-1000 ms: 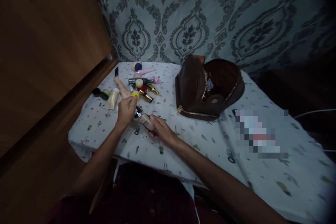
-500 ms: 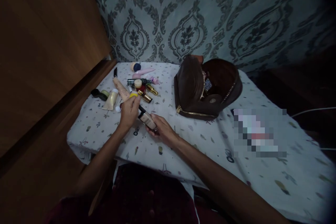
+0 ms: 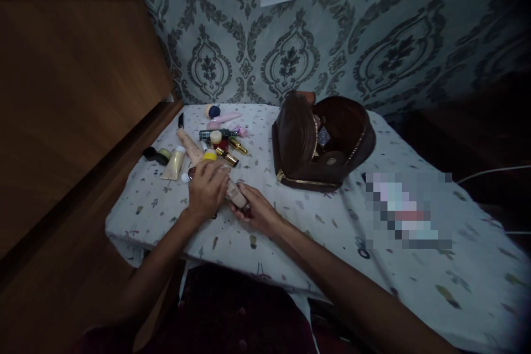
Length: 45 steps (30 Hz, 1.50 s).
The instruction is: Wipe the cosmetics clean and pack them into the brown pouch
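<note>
A foundation bottle [image 3: 236,194] with beige contents is held tilted above the table by my right hand [image 3: 256,207], its fingers wrapped round the lower end. My left hand [image 3: 208,188] is closed over the bottle's upper end, so the black cap seen earlier is hidden. Just beyond my left hand lie a yellow-lidded jar [image 3: 210,154], a gold and black lipstick [image 3: 228,157] and a long beige tube [image 3: 189,144]. To its left are a cream tube [image 3: 174,164] and a bottle with a white cap [image 3: 186,177], partly covered by the hand.
An open brown cosmetic bag [image 3: 305,149] stands right of my hands, with items inside. Farther right is a blurred-out object [image 3: 409,210]. Pink tubes [image 3: 224,119] and a dark green bottle [image 3: 213,134] lie toward the patterned wall. A wooden cabinet [image 3: 83,83] borders the left.
My left hand has turned and spread over the bottle's cap end, covering it. My right hand keeps its hold on the bottle. The view has tilted slightly upward.
</note>
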Each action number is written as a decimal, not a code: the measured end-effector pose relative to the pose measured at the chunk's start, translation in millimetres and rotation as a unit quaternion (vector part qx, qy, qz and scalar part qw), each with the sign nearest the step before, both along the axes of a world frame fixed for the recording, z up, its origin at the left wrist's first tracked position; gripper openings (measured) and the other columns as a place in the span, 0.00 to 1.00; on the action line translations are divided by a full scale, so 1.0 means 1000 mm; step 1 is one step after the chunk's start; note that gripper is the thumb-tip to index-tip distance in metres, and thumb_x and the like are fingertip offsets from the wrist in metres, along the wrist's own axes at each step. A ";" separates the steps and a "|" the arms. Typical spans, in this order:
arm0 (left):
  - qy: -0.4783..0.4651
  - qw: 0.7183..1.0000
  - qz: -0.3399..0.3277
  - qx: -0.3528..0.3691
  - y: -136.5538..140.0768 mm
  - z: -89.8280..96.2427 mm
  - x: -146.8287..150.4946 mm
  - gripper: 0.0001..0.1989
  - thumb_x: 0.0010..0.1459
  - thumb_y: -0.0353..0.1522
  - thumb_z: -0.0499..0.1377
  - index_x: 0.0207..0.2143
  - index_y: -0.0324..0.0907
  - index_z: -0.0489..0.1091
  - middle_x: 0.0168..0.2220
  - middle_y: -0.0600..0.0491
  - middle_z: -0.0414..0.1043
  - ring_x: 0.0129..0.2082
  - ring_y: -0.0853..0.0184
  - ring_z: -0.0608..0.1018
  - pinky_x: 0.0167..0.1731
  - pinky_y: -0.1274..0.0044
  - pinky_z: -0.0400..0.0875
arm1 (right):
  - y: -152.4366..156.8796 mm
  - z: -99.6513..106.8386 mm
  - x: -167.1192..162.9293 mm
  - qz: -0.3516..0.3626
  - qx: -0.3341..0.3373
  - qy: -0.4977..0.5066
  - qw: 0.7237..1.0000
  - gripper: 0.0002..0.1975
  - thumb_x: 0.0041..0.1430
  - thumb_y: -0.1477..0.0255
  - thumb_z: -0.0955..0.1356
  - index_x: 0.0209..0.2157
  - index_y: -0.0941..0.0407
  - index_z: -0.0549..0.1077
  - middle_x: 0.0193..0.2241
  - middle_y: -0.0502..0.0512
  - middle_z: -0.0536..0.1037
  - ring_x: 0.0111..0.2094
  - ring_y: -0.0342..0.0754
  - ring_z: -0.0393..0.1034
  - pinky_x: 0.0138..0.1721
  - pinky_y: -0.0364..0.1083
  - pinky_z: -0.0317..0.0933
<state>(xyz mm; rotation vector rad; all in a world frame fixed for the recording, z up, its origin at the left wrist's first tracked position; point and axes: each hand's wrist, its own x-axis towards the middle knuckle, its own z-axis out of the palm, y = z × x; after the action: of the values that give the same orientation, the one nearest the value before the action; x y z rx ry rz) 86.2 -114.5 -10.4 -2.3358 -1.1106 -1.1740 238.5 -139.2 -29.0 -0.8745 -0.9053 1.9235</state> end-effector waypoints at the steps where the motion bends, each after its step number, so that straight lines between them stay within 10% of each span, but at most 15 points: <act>1: -0.025 0.999 0.018 -0.020 0.004 0.002 -0.003 0.12 0.68 0.30 0.49 0.41 0.39 0.73 0.42 0.44 0.75 0.44 0.58 0.72 0.47 0.65 0.69 | 0.000 0.001 0.000 0.006 0.011 -0.006 1.000 0.24 0.52 0.47 0.69 0.35 0.54 0.66 0.19 0.46 0.71 0.16 0.39 0.59 0.16 0.38 0.43; 6: -0.026 0.993 -0.031 -0.110 0.010 0.015 -0.014 0.15 0.70 0.33 0.46 0.37 0.40 0.71 0.37 0.47 0.73 0.39 0.62 0.73 0.41 0.70 0.68 | -0.002 -0.003 0.001 -0.016 0.145 -0.109 0.983 0.23 0.60 0.46 0.62 0.32 0.54 0.64 0.21 0.46 0.69 0.17 0.40 0.58 0.18 0.40 0.49; 12: 0.154 0.972 -0.059 -0.166 0.011 0.017 -0.012 0.21 0.69 0.37 0.47 0.26 0.41 0.70 0.27 0.50 0.70 0.31 0.64 0.72 0.33 0.73 0.64 | -0.007 -0.006 0.003 -0.073 0.363 -0.301 0.879 0.15 0.68 0.59 0.58 0.33 0.53 0.65 0.24 0.48 0.68 0.27 0.45 0.63 0.33 0.46 0.56; 16: -0.055 0.960 -0.052 -0.268 0.020 0.012 -0.009 0.25 0.69 0.42 0.46 0.22 0.41 0.68 0.22 0.53 0.68 0.25 0.67 0.70 0.30 0.75 0.62 | -0.006 -0.006 0.003 -0.054 0.309 -0.263 0.912 0.19 0.67 0.55 0.58 0.30 0.53 0.64 0.21 0.47 0.67 0.23 0.44 0.62 0.29 0.45 0.57; 24: -0.557 0.745 -0.016 -0.367 0.027 0.001 0.020 0.26 0.60 0.53 0.54 0.24 0.41 0.71 0.21 0.56 0.68 0.23 0.69 0.71 0.27 0.78 0.66 | -0.002 -0.008 -0.001 -0.031 0.081 -0.050 0.995 0.26 0.56 0.43 0.65 0.34 0.54 0.65 0.23 0.47 0.71 0.17 0.39 0.58 0.18 0.39 0.45; 29: -0.678 0.656 0.013 -0.331 0.019 0.000 0.042 0.25 0.57 0.54 0.57 0.33 0.40 0.72 0.27 0.56 0.72 0.27 0.69 0.75 0.31 0.78 0.71 | -0.003 -0.008 -0.002 -0.061 0.101 -0.029 0.993 0.28 0.57 0.44 0.65 0.47 0.53 0.65 0.23 0.46 0.71 0.19 0.40 0.62 0.19 0.39 0.50; 34: -0.664 0.602 0.058 -0.440 0.002 -0.003 0.059 0.30 0.56 0.60 0.52 0.34 0.41 0.68 0.22 0.58 0.67 0.20 0.68 0.74 0.21 0.77 0.69 | -0.004 -0.011 -0.001 -0.081 0.139 -0.055 0.985 0.32 0.61 0.46 0.62 0.58 0.51 0.58 0.23 0.45 0.71 0.21 0.42 0.65 0.21 0.41 0.54; 37: -0.614 0.640 0.056 -0.459 0.002 -0.002 0.058 0.30 0.57 0.60 0.51 0.34 0.42 0.67 0.21 0.57 0.66 0.22 0.66 0.75 0.23 0.75 0.71 | -0.002 -0.011 0.002 -0.071 0.177 -0.109 0.976 0.31 0.63 0.48 0.60 0.61 0.51 0.57 0.28 0.48 0.73 0.25 0.44 0.68 0.26 0.43 0.61; 41: -0.503 0.777 0.006 -0.379 0.014 -0.001 0.045 0.29 0.60 0.57 0.51 0.32 0.40 0.69 0.32 0.52 0.73 0.37 0.64 0.77 0.40 0.73 0.73 | 0.004 -0.011 0.008 -0.099 0.245 -0.161 0.951 0.26 0.62 0.52 0.64 0.56 0.53 0.65 0.38 0.52 0.76 0.40 0.47 0.70 0.44 0.46 0.64; 45: -0.449 0.832 0.006 -0.327 0.020 -0.003 0.037 0.30 0.64 0.56 0.46 0.44 0.40 0.70 0.47 0.45 0.73 0.54 0.59 0.72 0.58 0.67 0.65 | 0.010 -0.014 0.007 -0.083 0.158 -0.042 0.983 0.31 0.57 0.52 0.68 0.58 0.51 0.64 0.37 0.51 0.76 0.32 0.45 0.69 0.35 0.44 0.64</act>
<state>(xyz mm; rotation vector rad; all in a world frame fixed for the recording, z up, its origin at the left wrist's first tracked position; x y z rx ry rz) 123.4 -94.5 -13.9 -2.1430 -2.0962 -2.2954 245.8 -129.3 -42.8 -0.8169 -1.1161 1.5560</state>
